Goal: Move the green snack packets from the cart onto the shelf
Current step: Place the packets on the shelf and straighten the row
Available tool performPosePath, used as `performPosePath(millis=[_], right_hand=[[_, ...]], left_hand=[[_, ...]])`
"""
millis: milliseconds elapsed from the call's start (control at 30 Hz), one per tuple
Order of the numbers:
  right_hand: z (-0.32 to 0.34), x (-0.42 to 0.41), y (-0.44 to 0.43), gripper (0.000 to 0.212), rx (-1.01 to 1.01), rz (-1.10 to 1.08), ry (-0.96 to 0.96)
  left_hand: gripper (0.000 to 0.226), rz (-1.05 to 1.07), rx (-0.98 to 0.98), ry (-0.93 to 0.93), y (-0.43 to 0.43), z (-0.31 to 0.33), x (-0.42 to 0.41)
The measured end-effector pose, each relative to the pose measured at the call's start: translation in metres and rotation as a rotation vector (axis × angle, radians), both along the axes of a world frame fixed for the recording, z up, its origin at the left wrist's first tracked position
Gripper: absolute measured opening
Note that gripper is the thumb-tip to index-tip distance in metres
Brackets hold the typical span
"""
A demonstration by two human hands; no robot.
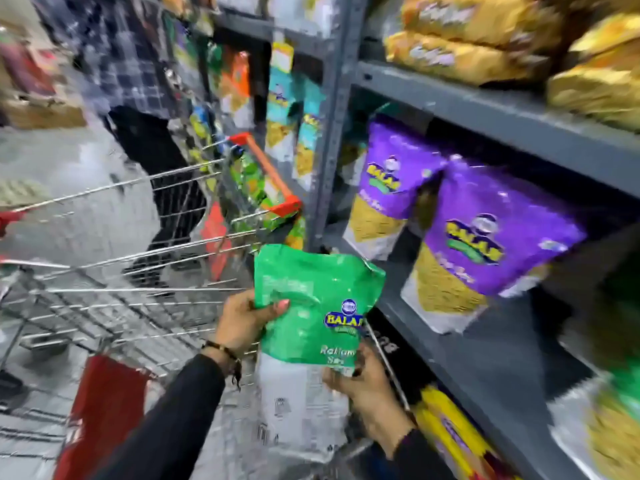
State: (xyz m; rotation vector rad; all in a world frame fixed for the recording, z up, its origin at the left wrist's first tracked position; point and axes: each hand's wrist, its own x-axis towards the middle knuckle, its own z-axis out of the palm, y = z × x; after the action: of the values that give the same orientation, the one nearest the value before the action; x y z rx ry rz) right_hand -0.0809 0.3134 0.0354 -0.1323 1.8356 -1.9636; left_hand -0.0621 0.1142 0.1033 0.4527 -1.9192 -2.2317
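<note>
Both my hands hold green snack packets (311,299) above the near right corner of the wire cart (138,299). It looks like two packets, one showing its printed front and one its white back. My left hand (244,320) grips the upper left edge with the thumb on the front. My right hand (367,389) holds the lower right part from below. The grey shelf (485,368) lies just right of the packets. More green packets (623,386) show blurred at the shelf's far right edge.
Two purple snack bags (485,244) stand on the same shelf board, further back. Yellow bags (485,36) fill the shelf above, and yellow packs (450,434) sit below. A second cart with an orange handle (273,174) holds green goods ahead. A person in a checked shirt (131,64) stands beyond it.
</note>
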Motion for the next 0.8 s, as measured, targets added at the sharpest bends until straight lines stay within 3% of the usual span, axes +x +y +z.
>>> performPosePath(millis=[67,300,433,600,733,800], right_hand=[[0.027,0.01,0.04,0.065,-0.031,-0.024,0.065],[0.092,0.079,0.203,0.082,0.026,-0.298,0.237],[0.103,0.136,0.302,0.053,0.111,-0.448,0.302],[0.092,0.219,0.403,0.04,0.226,-0.745,0.301],[0.088,0.278,0.454,0.062,0.28,-0.99,0.284],[0.089,0.294,0.475,0.052,0.321,-1.095,0.287]], left_hand=[[0.022,-0.071,-0.045,0.072,0.034,0.029,0.001],[0.026,-0.354,-0.232,0.3,0.194,0.085,0.014],[0.022,-0.587,-0.334,0.36,0.291,0.1,0.029],[0.015,-0.886,-0.421,0.491,0.409,0.101,0.062],[0.034,-1.075,-0.268,0.552,0.492,0.097,0.094],[0.04,-1.107,-0.203,0.571,0.523,0.096,0.108]])
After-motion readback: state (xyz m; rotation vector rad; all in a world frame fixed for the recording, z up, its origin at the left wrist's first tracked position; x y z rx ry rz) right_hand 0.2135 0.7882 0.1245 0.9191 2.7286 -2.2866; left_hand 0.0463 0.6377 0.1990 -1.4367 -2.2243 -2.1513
